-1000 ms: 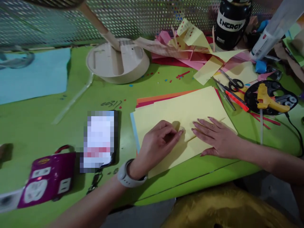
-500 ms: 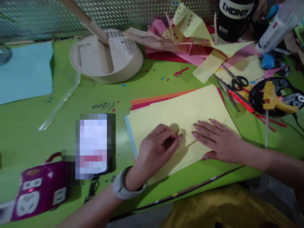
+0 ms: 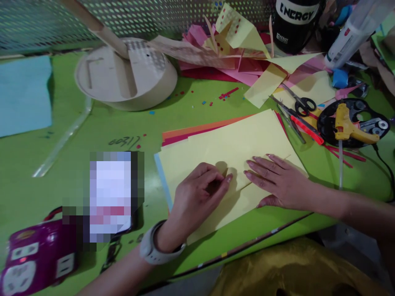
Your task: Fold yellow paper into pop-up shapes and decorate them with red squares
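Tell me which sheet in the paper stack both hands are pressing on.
The yellow top sheet; left hand and right hand rest on it, orange sheet peeks behind.

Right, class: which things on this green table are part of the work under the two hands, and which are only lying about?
In hand:
left hand, curled, pressing the yellow sheet
right hand, flat on that sheet
coloured sheets stacked beneath

Lying about:
scissors
yellow glue gun
paper scraps
black tub
purple power strip
round beige base

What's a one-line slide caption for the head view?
Left hand curled and right hand flat on a yellow paper sheet atop a coloured stack, green table, glue gun nearby.
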Demonstrator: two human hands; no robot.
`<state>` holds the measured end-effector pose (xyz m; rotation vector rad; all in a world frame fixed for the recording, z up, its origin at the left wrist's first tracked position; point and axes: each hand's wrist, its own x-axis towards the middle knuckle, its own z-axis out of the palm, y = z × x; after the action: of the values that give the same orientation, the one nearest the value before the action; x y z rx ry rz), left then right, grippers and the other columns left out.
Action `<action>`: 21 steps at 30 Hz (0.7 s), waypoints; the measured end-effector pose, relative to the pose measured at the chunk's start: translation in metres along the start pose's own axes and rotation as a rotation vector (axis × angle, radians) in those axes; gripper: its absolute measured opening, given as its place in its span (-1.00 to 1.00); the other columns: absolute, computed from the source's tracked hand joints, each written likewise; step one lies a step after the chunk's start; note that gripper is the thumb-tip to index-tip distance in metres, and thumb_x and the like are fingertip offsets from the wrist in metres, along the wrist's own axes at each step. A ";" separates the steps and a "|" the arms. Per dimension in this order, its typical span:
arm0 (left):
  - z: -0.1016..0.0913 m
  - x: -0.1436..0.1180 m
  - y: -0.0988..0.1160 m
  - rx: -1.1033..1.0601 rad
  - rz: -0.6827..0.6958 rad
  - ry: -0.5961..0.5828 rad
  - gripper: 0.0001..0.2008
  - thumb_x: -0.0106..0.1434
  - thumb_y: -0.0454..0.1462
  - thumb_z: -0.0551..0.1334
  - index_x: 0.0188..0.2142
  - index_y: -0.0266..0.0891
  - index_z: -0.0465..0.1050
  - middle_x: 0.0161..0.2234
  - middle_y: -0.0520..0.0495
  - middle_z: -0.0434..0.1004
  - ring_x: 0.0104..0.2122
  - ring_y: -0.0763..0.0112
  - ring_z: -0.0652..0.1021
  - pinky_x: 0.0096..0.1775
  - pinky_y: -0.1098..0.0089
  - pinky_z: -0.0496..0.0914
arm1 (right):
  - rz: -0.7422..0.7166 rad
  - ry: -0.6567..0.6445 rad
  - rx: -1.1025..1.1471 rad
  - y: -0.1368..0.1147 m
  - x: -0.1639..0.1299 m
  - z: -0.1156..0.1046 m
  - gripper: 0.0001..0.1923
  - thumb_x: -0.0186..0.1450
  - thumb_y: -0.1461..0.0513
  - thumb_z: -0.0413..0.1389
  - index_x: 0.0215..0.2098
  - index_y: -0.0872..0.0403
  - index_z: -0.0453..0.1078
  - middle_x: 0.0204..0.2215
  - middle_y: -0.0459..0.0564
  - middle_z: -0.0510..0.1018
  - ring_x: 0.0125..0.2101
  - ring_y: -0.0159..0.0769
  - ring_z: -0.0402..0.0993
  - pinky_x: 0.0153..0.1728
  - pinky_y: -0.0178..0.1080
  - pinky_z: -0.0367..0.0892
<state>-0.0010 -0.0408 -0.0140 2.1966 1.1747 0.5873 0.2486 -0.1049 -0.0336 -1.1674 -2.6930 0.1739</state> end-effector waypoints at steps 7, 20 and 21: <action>0.000 0.000 -0.001 0.000 -0.024 -0.004 -0.78 0.33 -0.22 0.25 -0.46 -0.20 0.42 -0.41 -0.02 0.43 -0.53 0.49 0.45 -0.55 0.43 0.31 | 0.006 -0.001 0.024 0.000 0.000 0.000 -0.23 0.43 -0.15 -0.06 0.40 0.17 0.11 0.38 0.22 0.20 0.40 0.00 0.05 0.37 0.13 0.04; 0.000 0.000 -0.002 0.009 -0.012 -0.014 -0.78 0.32 -0.21 0.24 -0.46 -0.20 0.43 -0.42 -0.01 0.43 -0.51 0.46 0.47 -0.52 0.41 0.34 | -0.001 -0.001 -0.046 -0.001 0.001 -0.001 -0.25 0.46 -0.15 -0.15 0.38 0.18 0.15 0.37 0.18 0.21 0.38 -0.03 0.08 0.37 0.09 0.05; 0.000 0.000 -0.003 0.009 -0.013 -0.013 -0.78 0.32 -0.20 0.24 -0.46 -0.19 0.43 -0.41 -0.01 0.44 -0.52 0.47 0.47 -0.52 0.41 0.34 | 0.003 -0.006 -0.037 -0.001 0.001 -0.001 -0.25 0.45 -0.15 -0.14 0.39 0.17 0.14 0.38 0.19 0.21 0.39 -0.03 0.07 0.37 0.09 0.05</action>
<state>-0.0029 -0.0398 -0.0159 2.1958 1.1858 0.5623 0.2476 -0.1047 -0.0323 -1.1836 -2.7110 0.1291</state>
